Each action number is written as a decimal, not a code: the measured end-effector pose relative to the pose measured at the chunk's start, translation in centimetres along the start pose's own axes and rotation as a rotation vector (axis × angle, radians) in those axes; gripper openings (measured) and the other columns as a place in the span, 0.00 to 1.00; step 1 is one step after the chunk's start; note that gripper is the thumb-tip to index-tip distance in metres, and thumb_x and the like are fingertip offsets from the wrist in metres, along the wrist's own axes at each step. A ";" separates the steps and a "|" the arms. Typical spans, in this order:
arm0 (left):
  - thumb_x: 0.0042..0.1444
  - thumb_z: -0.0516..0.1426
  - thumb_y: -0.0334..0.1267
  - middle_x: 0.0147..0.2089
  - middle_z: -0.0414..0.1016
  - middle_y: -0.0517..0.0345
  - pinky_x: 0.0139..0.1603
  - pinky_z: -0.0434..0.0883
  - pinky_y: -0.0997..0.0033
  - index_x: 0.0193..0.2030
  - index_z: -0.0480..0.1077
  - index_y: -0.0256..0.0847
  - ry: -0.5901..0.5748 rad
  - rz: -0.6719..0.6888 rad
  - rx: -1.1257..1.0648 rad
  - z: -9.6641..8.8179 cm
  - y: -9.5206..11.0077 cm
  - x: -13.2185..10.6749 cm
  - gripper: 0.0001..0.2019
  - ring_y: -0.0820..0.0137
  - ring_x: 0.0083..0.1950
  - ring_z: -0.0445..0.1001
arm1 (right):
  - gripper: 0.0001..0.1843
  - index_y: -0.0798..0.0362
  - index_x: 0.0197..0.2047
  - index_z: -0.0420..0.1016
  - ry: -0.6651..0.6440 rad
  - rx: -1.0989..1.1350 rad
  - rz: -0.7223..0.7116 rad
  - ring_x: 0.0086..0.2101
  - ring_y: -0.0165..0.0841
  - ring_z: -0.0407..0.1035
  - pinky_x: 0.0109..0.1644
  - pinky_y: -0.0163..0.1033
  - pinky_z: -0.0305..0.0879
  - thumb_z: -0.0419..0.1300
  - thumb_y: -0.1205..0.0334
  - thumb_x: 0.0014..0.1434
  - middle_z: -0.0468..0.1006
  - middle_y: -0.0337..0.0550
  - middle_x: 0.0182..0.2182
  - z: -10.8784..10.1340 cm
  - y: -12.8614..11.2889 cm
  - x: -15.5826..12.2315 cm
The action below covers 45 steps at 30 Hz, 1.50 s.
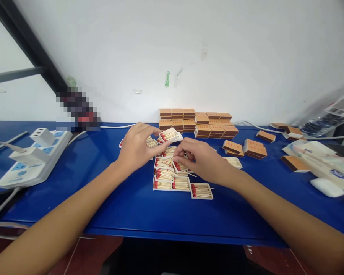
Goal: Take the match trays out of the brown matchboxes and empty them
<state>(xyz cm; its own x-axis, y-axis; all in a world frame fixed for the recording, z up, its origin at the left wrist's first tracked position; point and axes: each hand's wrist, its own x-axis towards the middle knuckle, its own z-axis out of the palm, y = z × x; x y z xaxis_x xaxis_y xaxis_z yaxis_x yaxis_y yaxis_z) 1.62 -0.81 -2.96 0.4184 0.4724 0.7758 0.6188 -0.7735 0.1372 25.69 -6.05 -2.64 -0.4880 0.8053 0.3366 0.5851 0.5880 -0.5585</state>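
Left hand (135, 147): narrow grip on match tray (169, 135). Right hand (199, 156): curled over matches (179, 167).

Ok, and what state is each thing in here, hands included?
Left hand: grip closed on a raised matchbox tray
Raised matchbox tray: open, holding red-tipped matches
Right hand: bent over the filled trays, grip unclear
Nearest matchbox tray: open, filled with matches, resting on the table
Stacked matchboxes: shut
Power strip: two adapters plugged in; power on or off unclear
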 end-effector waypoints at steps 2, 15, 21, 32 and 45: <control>0.63 0.69 0.47 0.40 0.84 0.56 0.46 0.73 0.59 0.42 0.77 0.43 -0.001 -0.002 0.000 0.0 -0.1 0.0 0.11 0.61 0.41 0.77 | 0.06 0.50 0.39 0.78 -0.008 0.013 0.006 0.32 0.31 0.66 0.36 0.39 0.62 0.63 0.61 0.70 0.75 0.40 0.36 -0.1 0.1 -0.1; 0.62 0.69 0.47 0.39 0.84 0.57 0.46 0.74 0.59 0.42 0.77 0.44 0.008 -0.024 -0.003 0.0 -0.1 0.0 0.11 0.62 0.42 0.78 | 0.18 0.49 0.37 0.81 0.102 -0.024 0.251 0.28 0.35 0.67 0.32 0.43 0.62 0.64 0.43 0.67 0.78 0.43 0.28 -5.7 3.6 -0.8; 0.62 0.70 0.46 0.39 0.84 0.57 0.46 0.75 0.59 0.42 0.77 0.44 0.004 -0.021 -0.004 0.0 0.0 0.1 0.10 0.62 0.42 0.79 | 0.20 0.50 0.37 0.82 0.168 0.023 0.369 0.28 0.37 0.70 0.32 0.44 0.64 0.66 0.40 0.63 0.81 0.44 0.29 -4.7 5.0 -0.5; 0.62 0.70 0.46 0.39 0.84 0.57 0.45 0.74 0.60 0.43 0.77 0.44 0.025 -0.011 -0.004 -0.1 0.0 0.0 0.11 0.62 0.41 0.79 | 0.28 0.50 0.40 0.82 0.428 0.506 0.425 0.42 0.40 0.75 0.44 0.45 0.72 0.70 0.32 0.57 0.83 0.47 0.41 -1.9 5.4 -0.2; 0.62 0.69 0.47 0.40 0.84 0.56 0.46 0.75 0.58 0.43 0.78 0.45 0.003 -0.024 -0.014 0.0 -0.1 0.1 0.11 0.62 0.42 0.79 | 0.25 0.50 0.38 0.83 0.517 0.436 0.530 0.44 0.44 0.78 0.54 0.52 0.73 0.71 0.35 0.57 0.86 0.48 0.40 -1.0 6.5 -0.1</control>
<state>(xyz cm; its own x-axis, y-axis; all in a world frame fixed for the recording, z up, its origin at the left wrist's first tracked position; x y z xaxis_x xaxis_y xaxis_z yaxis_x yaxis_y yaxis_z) 1.55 -0.70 -2.88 0.4015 0.4894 0.7741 0.6191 -0.7679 0.1644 30.17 -2.24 -5.56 0.1980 0.9611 0.1925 0.2994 0.1277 -0.9456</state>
